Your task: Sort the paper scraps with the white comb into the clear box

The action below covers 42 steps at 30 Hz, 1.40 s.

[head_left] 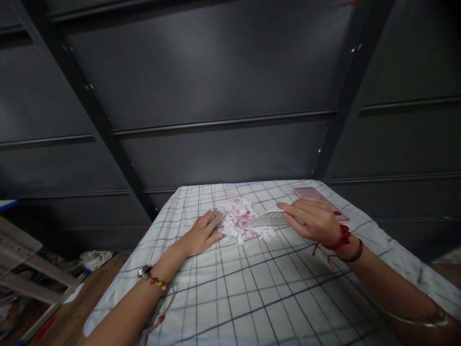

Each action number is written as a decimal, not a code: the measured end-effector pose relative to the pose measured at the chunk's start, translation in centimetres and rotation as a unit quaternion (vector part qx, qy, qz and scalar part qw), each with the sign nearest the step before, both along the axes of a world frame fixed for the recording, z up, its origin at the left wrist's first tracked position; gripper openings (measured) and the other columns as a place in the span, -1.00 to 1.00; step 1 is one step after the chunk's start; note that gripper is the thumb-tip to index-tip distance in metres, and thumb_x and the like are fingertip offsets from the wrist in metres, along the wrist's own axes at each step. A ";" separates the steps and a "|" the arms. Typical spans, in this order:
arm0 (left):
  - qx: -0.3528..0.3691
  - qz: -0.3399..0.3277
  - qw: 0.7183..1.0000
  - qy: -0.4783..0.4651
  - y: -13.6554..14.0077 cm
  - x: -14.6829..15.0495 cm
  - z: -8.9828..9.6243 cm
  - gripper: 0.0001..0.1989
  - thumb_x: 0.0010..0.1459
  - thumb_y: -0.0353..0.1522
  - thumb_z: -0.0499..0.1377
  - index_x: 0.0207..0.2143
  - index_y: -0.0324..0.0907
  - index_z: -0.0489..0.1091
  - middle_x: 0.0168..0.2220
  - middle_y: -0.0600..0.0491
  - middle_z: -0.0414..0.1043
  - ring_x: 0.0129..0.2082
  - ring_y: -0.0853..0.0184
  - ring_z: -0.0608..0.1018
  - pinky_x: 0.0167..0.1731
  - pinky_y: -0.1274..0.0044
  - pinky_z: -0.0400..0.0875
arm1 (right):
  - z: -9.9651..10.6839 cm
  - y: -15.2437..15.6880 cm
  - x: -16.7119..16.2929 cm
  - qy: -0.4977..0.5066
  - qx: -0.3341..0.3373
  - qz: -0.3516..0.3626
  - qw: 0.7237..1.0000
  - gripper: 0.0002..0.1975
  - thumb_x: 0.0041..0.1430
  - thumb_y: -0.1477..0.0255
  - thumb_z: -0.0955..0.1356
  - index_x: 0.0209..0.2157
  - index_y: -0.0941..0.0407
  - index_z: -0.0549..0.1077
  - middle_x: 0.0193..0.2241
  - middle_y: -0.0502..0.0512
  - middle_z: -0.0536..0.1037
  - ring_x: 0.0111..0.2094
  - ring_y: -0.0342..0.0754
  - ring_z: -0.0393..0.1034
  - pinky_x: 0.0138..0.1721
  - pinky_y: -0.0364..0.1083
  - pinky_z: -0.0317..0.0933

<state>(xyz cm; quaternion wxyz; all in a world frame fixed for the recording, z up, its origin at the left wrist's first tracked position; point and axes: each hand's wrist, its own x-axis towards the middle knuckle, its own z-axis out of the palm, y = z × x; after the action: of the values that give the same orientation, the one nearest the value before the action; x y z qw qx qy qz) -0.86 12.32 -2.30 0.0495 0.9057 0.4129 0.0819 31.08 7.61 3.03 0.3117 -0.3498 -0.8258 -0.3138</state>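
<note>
A loose heap of torn white and pink paper scraps (236,218) lies on a white checked cloth (248,293). My left hand (203,233) rests flat at the heap's left edge, fingers spread, holding nothing. From the right, my right hand (313,218) pinches a thin, flat white piece (268,218) that has slots or dark marks along it. Its far end reaches into the right side of the scraps; blur hides what exactly it is. Just behind my right hand lies a flat pink rectangular object (313,193), partly covered by that hand.
The cloth covers a table-like surface that meets a dark metal panel wall (223,154) at the back. On the left, a pale frame (39,269) stands on the wooden floor (104,274), near a crumpled bag (95,259) and other clutter.
</note>
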 end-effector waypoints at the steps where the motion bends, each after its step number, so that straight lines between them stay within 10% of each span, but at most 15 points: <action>1: -0.002 0.000 1.000 0.002 0.0 0.0 0.0 -0.43 0.22 -0.07 -0.17 0.21 -0.08 -0.17 0.25 0.00 -0.24 0.21 0.09 -0.10 0.12 0.23 -0.06 | 0.1 -0.1 -0.1 0.001 0.008 0.003 1.000 -0.74 0.13 0.46 0.18 -0.32 0.13 0.49 -0.64 0.00 0.45 -0.56 -0.15 0.29 -0.42 -0.11 0.17; 42: 0.027 -0.036 0.999 -0.006 0.0 -0.2 -0.5 -0.45 0.23 -0.10 -0.16 0.19 -0.15 -0.08 0.24 -0.09 -0.22 0.20 0.09 -0.06 0.11 0.25 -0.04 | 0.3 -1.9 -3.3 -0.086 0.076 0.070 0.991 -0.79 0.09 0.53 0.20 -0.30 0.17 0.44 -0.68 -0.05 0.34 -0.59 -0.17 0.11 -0.50 -0.13 -0.02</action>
<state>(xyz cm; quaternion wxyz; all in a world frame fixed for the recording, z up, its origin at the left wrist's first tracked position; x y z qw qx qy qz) -1.02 12.33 -2.78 0.0305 0.9205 0.3776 0.0962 27.78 5.72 3.35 0.2858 -0.2386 -0.8459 -0.3820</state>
